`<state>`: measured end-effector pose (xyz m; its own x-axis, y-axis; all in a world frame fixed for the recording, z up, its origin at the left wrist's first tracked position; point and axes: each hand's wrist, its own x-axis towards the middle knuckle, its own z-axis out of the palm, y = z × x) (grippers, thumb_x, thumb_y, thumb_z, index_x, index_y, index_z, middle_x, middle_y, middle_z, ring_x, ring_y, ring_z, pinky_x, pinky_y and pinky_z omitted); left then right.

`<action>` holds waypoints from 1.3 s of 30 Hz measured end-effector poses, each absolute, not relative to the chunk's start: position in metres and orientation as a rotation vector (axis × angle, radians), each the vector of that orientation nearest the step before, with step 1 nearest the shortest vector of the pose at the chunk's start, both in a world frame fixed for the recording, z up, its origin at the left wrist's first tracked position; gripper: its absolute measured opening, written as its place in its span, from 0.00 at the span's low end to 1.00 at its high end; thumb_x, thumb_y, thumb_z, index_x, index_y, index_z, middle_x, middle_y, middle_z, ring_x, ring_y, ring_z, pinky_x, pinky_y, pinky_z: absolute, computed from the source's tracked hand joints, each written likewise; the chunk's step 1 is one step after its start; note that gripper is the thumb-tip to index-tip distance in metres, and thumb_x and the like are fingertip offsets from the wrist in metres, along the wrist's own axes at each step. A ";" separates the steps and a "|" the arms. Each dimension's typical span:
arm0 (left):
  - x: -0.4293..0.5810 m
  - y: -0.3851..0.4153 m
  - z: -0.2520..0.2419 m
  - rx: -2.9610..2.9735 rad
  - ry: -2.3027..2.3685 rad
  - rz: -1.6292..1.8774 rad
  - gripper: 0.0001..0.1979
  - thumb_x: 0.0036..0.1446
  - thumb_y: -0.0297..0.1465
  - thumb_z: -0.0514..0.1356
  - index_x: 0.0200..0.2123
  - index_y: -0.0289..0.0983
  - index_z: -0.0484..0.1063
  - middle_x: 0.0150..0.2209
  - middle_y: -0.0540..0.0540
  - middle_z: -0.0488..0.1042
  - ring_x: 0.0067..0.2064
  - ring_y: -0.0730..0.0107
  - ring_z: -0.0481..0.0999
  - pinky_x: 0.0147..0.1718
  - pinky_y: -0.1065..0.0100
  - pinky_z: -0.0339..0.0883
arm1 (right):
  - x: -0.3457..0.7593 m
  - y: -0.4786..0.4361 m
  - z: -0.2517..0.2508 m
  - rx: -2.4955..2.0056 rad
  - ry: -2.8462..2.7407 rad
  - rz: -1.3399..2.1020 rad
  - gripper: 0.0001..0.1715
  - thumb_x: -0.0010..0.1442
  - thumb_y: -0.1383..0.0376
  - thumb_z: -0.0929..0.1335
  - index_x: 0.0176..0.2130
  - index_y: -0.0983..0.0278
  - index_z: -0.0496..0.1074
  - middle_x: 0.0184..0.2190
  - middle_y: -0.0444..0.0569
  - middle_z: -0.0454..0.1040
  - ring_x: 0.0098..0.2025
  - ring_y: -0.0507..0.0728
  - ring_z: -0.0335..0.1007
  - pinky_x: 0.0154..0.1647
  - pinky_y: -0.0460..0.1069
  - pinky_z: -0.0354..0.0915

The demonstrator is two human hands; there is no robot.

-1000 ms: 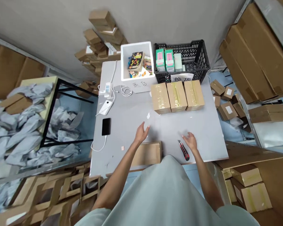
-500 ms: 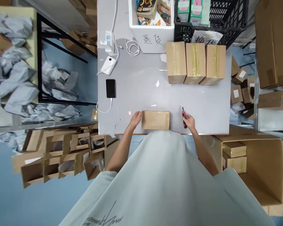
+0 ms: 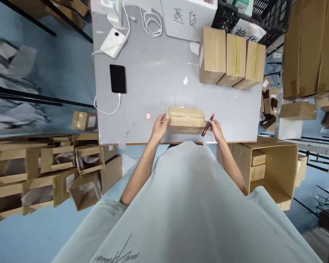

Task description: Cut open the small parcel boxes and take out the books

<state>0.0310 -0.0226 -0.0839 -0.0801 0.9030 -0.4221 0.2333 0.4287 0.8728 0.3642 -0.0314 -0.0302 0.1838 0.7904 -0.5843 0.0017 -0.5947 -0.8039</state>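
Note:
A taped brown cardboard box (image 3: 185, 119) lies near the front edge of the grey table (image 3: 153, 84). My left hand (image 3: 159, 126) grips the box's left end, fingers curled against it. My right hand (image 3: 215, 128) is closed round a red and black utility knife (image 3: 208, 124), whose tip points up beside the box's right end.
Three taped boxes (image 3: 227, 58) stand in a row at the back right, before a white bin (image 3: 190, 18) and a black crate (image 3: 265, 14). A black phone (image 3: 118, 78) on a cable and a white charger (image 3: 112, 37) lie at the left. An open carton (image 3: 274, 171) with boxes stands at my right.
My right hand has picked the knife up off the table and brought it to the box's right end. The box now sits a little farther from the edge, my left hand still on it.

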 end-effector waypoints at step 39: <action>0.005 -0.052 -0.099 1.236 1.155 0.738 0.31 0.67 0.36 0.68 0.72 0.45 0.73 0.68 0.40 0.72 0.64 0.54 0.78 0.67 0.54 0.75 | 0.246 0.002 0.062 -1.479 -3.322 0.541 0.29 0.80 0.71 0.55 0.72 0.63 0.68 0.59 0.64 0.79 0.46 0.62 0.79 0.45 0.53 0.68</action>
<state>0.0054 -0.0523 -0.0985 0.2986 0.9179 -0.2615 0.1482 0.2261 0.9628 0.2458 0.0025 0.0620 -0.5595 0.6010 -0.5708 0.7511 0.6588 -0.0424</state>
